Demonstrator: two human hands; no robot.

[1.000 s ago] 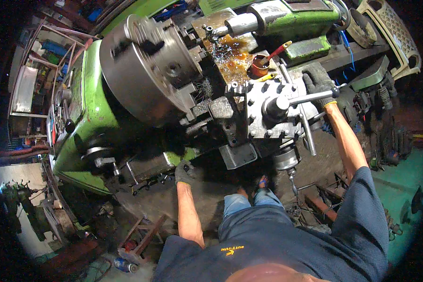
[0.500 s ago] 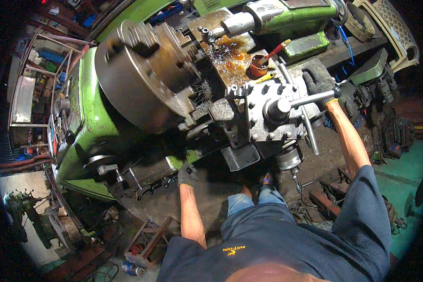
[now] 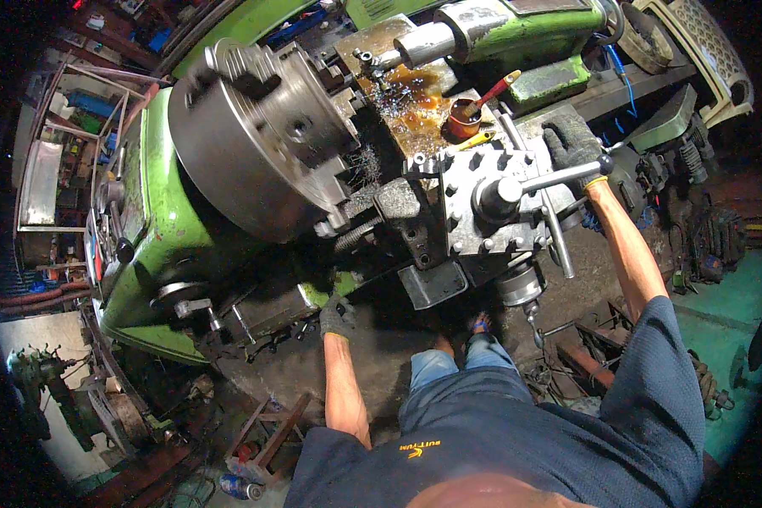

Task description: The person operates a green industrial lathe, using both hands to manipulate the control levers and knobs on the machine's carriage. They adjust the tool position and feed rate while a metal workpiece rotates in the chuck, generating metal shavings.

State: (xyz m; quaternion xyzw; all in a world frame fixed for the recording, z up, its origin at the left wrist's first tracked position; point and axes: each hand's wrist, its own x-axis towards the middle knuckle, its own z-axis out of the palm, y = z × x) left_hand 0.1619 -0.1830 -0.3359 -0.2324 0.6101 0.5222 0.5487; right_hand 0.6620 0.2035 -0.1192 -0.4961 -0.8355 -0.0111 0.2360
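A large lathe chuck [image 3: 229, 161] with stepped jaws, blurred at its rim, fills the upper left of the green lathe [image 3: 165, 169]. My left hand [image 3: 337, 317], in a grey glove, is closed at a dark-knobbed control lever [image 3: 345, 310] on the lathe's front; its fingers are partly hidden. My right hand [image 3: 573, 144], gloved too, lies with fingers stretched over the metal slide behind the ball-ended handle [image 3: 567, 177] of the square tool post [image 3: 491, 203]. Bolts ring the tool post's top. Metal shavings [image 3: 364, 165] cling near the chuck.
A red pot [image 3: 463, 120] with a brush [image 3: 495, 91] stands on the oily brown plate [image 3: 389, 51]. Beyond it sits the green tailstock [image 3: 525, 42]. A crank handle [image 3: 538, 333] juts toward me at the right. A small metal frame [image 3: 271, 440] and a can [image 3: 240, 486] are low left.
The chuck has turned, bringing a round hole on its body into view and shifting its jaws. Both hands stay practically where they were.
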